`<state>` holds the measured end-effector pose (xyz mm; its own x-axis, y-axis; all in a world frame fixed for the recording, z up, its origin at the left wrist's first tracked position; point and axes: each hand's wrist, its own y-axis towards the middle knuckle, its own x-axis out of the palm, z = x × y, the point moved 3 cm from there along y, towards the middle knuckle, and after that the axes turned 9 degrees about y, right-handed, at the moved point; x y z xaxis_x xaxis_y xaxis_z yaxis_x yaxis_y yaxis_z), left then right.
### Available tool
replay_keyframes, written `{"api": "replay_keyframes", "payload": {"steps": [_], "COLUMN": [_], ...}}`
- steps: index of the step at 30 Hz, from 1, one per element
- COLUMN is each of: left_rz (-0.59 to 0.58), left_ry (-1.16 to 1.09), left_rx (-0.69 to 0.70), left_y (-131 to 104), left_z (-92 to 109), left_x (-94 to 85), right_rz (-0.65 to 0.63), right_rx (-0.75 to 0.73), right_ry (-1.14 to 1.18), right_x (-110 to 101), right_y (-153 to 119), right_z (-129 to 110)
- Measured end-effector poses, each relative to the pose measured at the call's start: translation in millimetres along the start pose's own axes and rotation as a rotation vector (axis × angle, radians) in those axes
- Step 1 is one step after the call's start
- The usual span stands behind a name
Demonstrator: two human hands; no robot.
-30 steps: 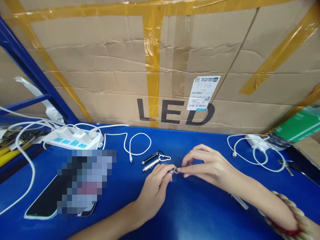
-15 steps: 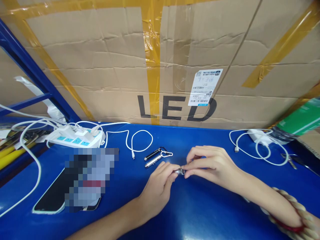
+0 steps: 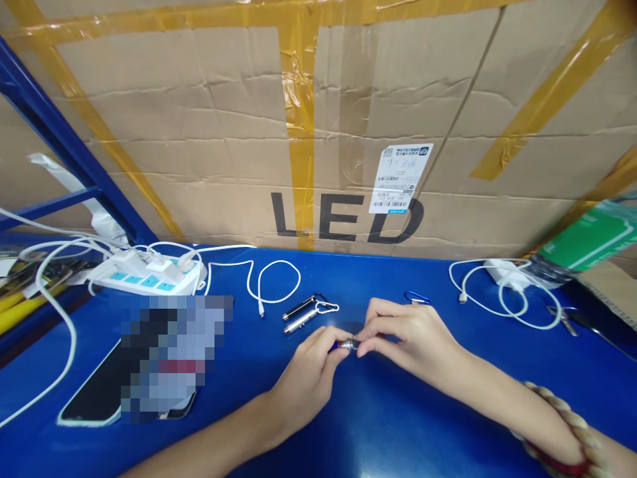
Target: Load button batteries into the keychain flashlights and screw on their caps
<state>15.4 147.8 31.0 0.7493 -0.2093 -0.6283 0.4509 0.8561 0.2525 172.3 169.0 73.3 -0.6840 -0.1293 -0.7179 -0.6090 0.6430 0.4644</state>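
Near the middle of the table my left hand point(image 3: 313, 372) pinches a small keychain flashlight point(image 3: 347, 344) with a blue barrel and a silver, reddish section. The fingers hide most of its barrel. From the other side, the fingertips of my right hand point(image 3: 398, 335) are closed on its dark right end. Just left of the hands lie two similar keychain flashlights, a black one point(image 3: 297, 309) and a silver one point(image 3: 300, 321), each with a clip. A blue carabiner clip point(image 3: 417, 297) rests on the table behind my right hand.
At the back stands a large cardboard box point(image 3: 223, 133). Phones point(image 3: 114, 378) lie on the left, partly blurred out, below a white power strip point(image 3: 149, 282) with cables. On the right are a charger point(image 3: 505, 273) with its cable, scissors point(image 3: 592, 325) and a green package point(image 3: 590, 236).
Both hands have shifted slightly left in view, as has the whole scene. A blue and reddish part of the flashlight now shows between them. The blue clip has come into view.
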Motion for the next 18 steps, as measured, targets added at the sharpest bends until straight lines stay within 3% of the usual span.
{"api": "replay_keyframes", "payload": {"steps": [7,18], "left_rz": [0.061,0.164], "left_ry": [0.029,0.064], "left_rx": [-0.040,0.037], "left_y": [-3.1,-3.4], "left_z": [-7.2,-7.3], "left_x": [4.1,3.9], "right_rz": [0.002,-0.061], "right_rx": [0.100,0.402], "right_ry": [0.042,0.319], "right_x": [1.4,8.6], "right_y": [-2.8,0.6], "right_z": [5.3,13.4]}}
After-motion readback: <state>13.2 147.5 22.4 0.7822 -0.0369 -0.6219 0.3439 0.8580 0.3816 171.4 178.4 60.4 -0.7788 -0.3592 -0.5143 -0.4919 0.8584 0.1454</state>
